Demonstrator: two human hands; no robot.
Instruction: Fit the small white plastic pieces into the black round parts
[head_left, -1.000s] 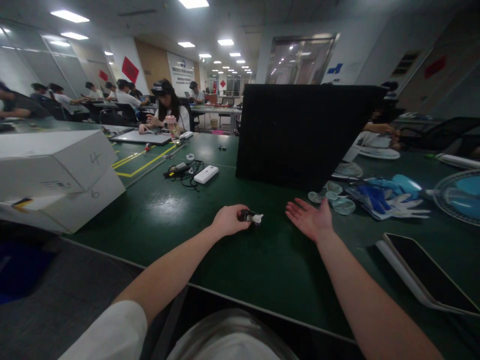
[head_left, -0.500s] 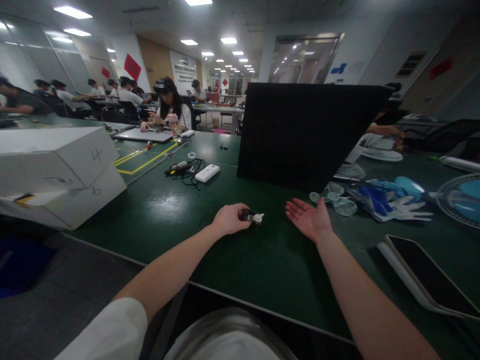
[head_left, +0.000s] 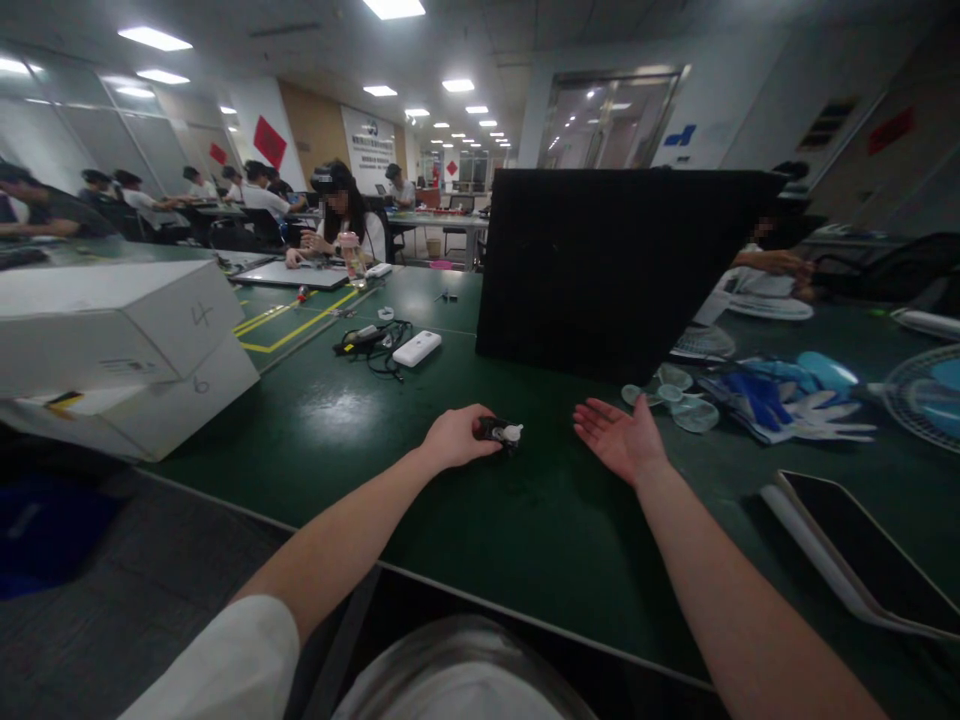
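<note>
Little chg vs b4: L hand (head_left: 459,438) grips blk part (head_left: 493,430) w/ wht tip (head_left: 513,433), R hand (head_left: 619,440) wide, palm showing.

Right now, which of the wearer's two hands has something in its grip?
The left hand, holding a small dark part with a white end. The right hand is open, palm showing, with nothing in it.

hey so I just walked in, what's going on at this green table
The person's left hand holds a small dark part with a white end at the green table. The right hand is open and holds nothing, near some pale fan blades. A black panel stands beyond both hands. Exactly what the dark part is, I can't tell.
</note>
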